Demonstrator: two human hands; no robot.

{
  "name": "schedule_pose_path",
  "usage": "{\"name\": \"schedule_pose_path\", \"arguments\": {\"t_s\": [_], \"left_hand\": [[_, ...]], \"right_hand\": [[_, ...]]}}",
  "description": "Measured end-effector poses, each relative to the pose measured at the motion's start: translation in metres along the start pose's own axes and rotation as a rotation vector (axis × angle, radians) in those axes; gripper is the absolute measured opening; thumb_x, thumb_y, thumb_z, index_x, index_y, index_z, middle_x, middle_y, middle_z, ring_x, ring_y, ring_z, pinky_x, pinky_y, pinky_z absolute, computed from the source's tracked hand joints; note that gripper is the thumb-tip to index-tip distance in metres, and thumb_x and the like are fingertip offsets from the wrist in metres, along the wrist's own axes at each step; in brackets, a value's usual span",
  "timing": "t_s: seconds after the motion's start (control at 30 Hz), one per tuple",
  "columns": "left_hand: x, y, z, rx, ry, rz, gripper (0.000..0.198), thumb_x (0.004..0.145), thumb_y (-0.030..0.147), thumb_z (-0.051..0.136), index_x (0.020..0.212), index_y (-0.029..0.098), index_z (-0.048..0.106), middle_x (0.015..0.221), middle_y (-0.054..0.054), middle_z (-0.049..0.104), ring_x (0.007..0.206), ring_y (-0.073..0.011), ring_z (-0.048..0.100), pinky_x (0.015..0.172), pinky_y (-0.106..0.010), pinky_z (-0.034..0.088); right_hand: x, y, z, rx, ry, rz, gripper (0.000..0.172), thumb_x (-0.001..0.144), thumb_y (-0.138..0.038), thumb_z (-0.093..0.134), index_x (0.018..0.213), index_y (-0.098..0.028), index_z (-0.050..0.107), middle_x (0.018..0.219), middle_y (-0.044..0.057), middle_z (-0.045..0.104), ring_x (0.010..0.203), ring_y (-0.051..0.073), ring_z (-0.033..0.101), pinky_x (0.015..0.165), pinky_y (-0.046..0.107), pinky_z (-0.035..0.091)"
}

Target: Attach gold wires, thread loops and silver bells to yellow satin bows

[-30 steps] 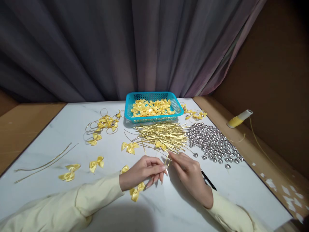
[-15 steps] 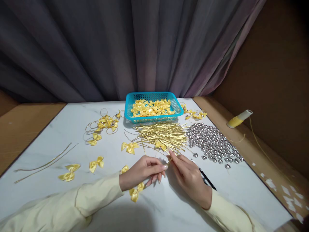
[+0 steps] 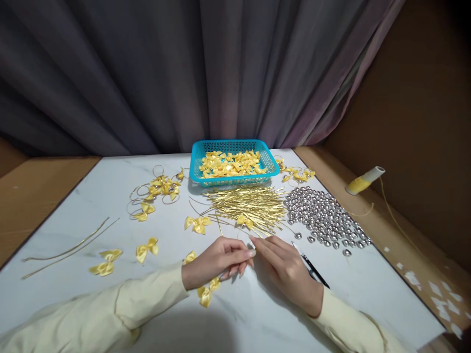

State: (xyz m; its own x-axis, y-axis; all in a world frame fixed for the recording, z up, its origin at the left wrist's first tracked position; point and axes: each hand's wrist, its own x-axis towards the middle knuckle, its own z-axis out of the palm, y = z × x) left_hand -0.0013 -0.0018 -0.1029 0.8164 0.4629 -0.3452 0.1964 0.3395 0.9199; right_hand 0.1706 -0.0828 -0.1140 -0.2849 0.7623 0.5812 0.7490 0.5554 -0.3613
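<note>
My left hand [image 3: 225, 261] is closed in a pinch, thumb against forefinger, on a thin gold cord that is mostly hidden by the fingers. Facing it, my right hand [image 3: 289, 264] has its fingers together at the same spot, closed on the cord too. Just beyond the fingertips lies a yellow satin bow [image 3: 245, 222] with a small silver piece by it; a thin loop seems to run from it to my hands. Another bow [image 3: 209, 292] rests under my left wrist. A dark slim tool [image 3: 317, 272] lies beside my right hand, partly covered.
A blue basket [image 3: 235, 182] of yellow bows stands at the back. Before it lies a heap of gold cords [image 3: 250, 206], with silver bell-like beads [image 3: 324, 215] to the right. Finished-looking looped bows [image 3: 164, 189] are at left. A yellow thread spool [image 3: 364, 181] sits at right.
My right fingertips have shifted slightly left and closed over the gold cord end that showed between my hands. The left hand has barely moved.
</note>
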Motion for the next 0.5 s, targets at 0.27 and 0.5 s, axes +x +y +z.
{"name": "schedule_pose_path", "arguments": {"t_s": [0.27, 0.5], "left_hand": [[-0.0004, 0.0020, 0.0015, -0.022, -0.051, 0.031, 0.028, 0.082, 0.038, 0.055, 0.072, 0.012, 0.056, 0.052, 0.005, 0.048, 0.037, -0.0031, 0.025, 0.037, -0.020, 0.015], [-0.0002, 0.0002, -0.0004, -0.055, -0.053, 0.018, 0.024, 0.081, 0.035, 0.057, 0.082, 0.011, 0.061, 0.048, 0.007, 0.043, 0.037, -0.0033, 0.023, 0.038, -0.021, 0.013]], "right_hand": [[0.0019, -0.0021, 0.0019, -0.002, -0.005, -0.008, 0.045, 0.087, -0.007, 0.044, 0.131, -0.017, 0.042, 0.097, 0.011, 0.066, 0.073, 0.018, 0.058, 0.062, 0.032, 0.049], [-0.0017, -0.0016, 0.0094, 0.180, 0.063, 0.207, 0.046, 0.087, -0.010, 0.044, 0.131, -0.019, 0.041, 0.081, 0.007, 0.066, 0.072, 0.018, 0.058, 0.064, 0.030, 0.047]]}}
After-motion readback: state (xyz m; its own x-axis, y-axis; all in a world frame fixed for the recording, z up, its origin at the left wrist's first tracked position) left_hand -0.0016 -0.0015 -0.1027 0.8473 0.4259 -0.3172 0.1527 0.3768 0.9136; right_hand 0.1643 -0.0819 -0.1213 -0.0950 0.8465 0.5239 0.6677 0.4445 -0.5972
